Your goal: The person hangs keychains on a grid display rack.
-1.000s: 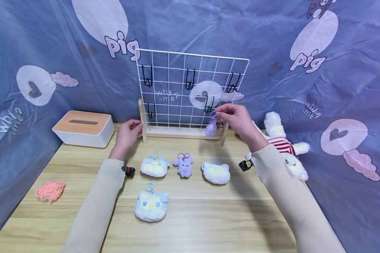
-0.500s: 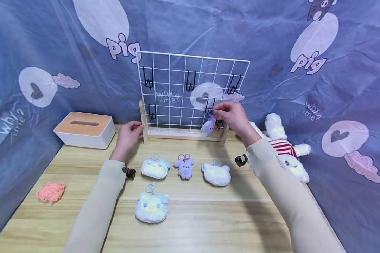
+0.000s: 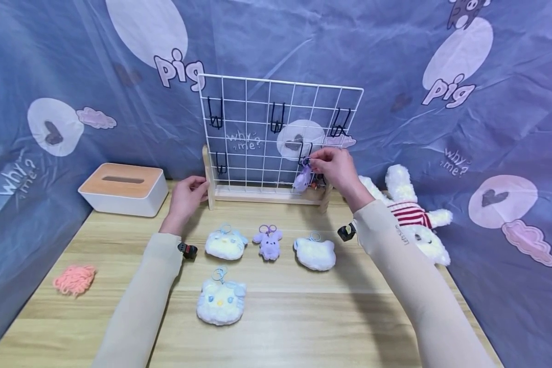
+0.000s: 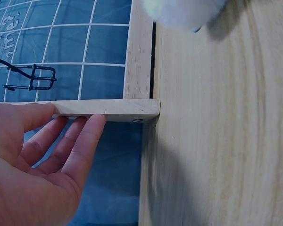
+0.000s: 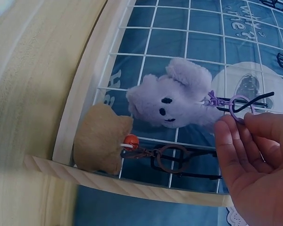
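Observation:
My right hand (image 3: 336, 166) pinches the purple ring (image 5: 230, 107) of a fluffy purple plush keychain (image 5: 170, 96) between thumb and index finger. In the right wrist view a prong of a black hook (image 5: 268, 96) overlaps that ring. The plush dangles in front of the white wire grid rack (image 3: 257, 82), near its lower right. My left hand (image 3: 187, 197) grips the rack's wooden side post (image 4: 113, 108), thumb on one face and fingertips on the other. Beside the purple plush, a brown plush keychain (image 5: 101, 139) with an orange bell hangs at another hook.
On the table lie another purple plush keychain (image 3: 269, 246) and white cat-head plush keychains (image 3: 225, 245) with blue rings. A tissue box (image 3: 124, 189) and pink yarn (image 3: 74, 279) are at left. A white stuffed toy (image 3: 409, 214) lies at right. More black hooks (image 3: 276, 122) are on the grid.
My right hand has moved slightly left and up, bringing the purple keychain's ring to the lower right hook. My left hand stays on the post.

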`<state>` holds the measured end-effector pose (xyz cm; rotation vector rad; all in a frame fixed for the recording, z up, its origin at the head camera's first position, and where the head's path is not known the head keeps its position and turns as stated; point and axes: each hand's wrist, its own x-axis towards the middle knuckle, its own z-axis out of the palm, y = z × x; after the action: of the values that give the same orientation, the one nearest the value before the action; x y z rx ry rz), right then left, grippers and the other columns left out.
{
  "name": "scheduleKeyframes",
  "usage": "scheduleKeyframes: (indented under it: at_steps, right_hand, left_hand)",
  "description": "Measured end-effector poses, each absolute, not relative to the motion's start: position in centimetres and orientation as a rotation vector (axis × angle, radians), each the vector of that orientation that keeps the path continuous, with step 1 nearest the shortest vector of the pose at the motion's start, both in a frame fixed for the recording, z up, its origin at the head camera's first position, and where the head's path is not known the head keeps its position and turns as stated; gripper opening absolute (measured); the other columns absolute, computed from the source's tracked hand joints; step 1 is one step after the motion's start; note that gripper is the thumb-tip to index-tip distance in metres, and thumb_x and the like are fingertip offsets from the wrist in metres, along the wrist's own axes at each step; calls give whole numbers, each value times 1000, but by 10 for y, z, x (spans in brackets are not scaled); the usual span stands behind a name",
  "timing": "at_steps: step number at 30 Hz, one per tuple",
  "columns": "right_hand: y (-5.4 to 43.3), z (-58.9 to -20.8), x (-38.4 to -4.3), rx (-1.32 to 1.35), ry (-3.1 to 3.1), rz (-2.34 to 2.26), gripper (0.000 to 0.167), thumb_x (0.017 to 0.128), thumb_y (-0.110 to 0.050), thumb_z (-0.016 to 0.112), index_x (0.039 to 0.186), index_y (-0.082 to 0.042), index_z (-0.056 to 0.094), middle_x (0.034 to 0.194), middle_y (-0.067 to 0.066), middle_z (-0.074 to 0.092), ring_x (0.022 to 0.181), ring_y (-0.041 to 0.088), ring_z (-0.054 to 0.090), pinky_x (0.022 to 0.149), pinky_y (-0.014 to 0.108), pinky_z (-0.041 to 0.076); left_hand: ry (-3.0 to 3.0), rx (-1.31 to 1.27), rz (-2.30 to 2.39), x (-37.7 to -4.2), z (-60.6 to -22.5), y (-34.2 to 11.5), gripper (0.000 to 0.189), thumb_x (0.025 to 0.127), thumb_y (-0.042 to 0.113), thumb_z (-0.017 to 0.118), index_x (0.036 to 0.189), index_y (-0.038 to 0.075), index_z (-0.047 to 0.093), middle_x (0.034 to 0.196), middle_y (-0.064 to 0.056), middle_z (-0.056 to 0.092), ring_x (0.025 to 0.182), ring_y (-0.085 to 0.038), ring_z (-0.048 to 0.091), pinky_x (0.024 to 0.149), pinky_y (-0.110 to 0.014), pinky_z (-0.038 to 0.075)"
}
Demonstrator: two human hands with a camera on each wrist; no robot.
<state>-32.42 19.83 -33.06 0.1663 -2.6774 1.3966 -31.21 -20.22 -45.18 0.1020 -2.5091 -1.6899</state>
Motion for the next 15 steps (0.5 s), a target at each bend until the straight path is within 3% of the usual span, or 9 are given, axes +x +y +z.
scheduleKeyframes:
  at_steps: [6,15]
  right_hand:
    - [198,-333,-326,157,-2680,1322,17,107,-10,73,117,1,82,114,22,84,77,1,73,71,8,61]
    - [197,-336,-329,134,-2681,1287,19,106,-12,73,117,0,83,112,17,86,76,-2,74,72,6,60]
  left_hand:
    - [-2500,95,-1702,-313,-452,-202,37,116,18,63,144,-6,67,129,-27,70,114,-39,76,90,-22,72]
    - [-2503,112,-1713,-312,-451,-202,37,116,18,63,145,-5,67,130,-27,70,115,-38,76,91,-24,72]
